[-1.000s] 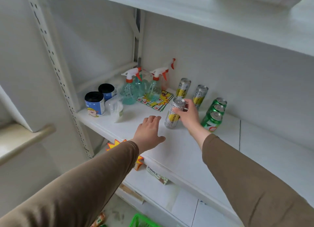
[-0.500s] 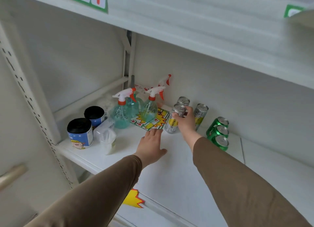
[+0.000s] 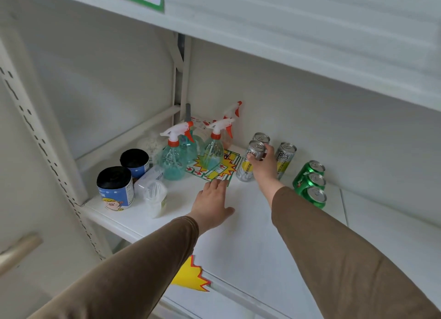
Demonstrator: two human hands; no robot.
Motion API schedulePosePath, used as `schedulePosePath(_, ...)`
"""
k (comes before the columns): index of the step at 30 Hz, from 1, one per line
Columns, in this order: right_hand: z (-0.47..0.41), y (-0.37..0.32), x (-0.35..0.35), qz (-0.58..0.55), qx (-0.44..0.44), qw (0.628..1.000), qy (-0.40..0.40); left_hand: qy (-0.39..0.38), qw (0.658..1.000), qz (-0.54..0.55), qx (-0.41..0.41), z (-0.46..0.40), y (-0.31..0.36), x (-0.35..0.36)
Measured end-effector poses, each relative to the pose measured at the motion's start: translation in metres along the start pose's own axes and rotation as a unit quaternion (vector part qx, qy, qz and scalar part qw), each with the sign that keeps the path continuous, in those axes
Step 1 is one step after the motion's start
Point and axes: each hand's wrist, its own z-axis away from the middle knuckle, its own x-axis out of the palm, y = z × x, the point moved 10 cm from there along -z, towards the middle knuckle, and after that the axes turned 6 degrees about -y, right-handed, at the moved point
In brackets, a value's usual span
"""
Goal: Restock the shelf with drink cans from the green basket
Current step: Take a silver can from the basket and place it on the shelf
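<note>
My right hand (image 3: 265,168) grips a silver and yellow drink can (image 3: 249,166) that stands upright on the white shelf (image 3: 238,242), directly in front of a second such can (image 3: 261,137). A third silver and yellow can (image 3: 285,157) stands just right of my hand. Further right, three green cans (image 3: 311,182) stand in a row running front to back. My left hand (image 3: 212,203) rests flat on the shelf with straight fingers, its fingertips at the edge of a yellow and green card (image 3: 214,169). The green basket is out of view.
Teal spray bottles (image 3: 174,155) with white and red triggers stand at the back left. Two rolls of black bags in blue wrappers (image 3: 114,188) and clear plastic packs (image 3: 154,194) sit near the left post. Another shelf (image 3: 286,32) hangs overhead. A yellow starburst tag (image 3: 188,275) hangs below the edge.
My right hand has carried the can further back on the shelf, to right in front of the rear can. My view has moved closer and tilted up; the left hand stays flat.
</note>
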Motion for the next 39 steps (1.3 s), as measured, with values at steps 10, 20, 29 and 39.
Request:
schedulePosePath(10, 0.096, 0.015, -0.007, 0.098, -0.061, 0.992, -0.058, 0.011, 0.999, -0.031, -0.023, 0.055, 0.007, -0.008)
schedulePosePath(20, 0.244, 0.032, -0.023, 0.286, -0.233, 0.92, -0.13, 0.045, 0.994, -0.094, -0.027, 0.172, 0.025, 0.008)
schedulePosePath(29, 0.384, 0.054, -0.021, 0.34, -0.332, 0.869, -0.138, 0.129, 0.988, -0.089, 0.012, 0.305, 0.027, 0.043)
schedulePosePath(39, 0.515, 0.207, 0.008, 0.335, -0.308, 0.854, -0.251, 0.025, 0.997, -0.054, -0.048, 0.433, -0.018, 0.202)
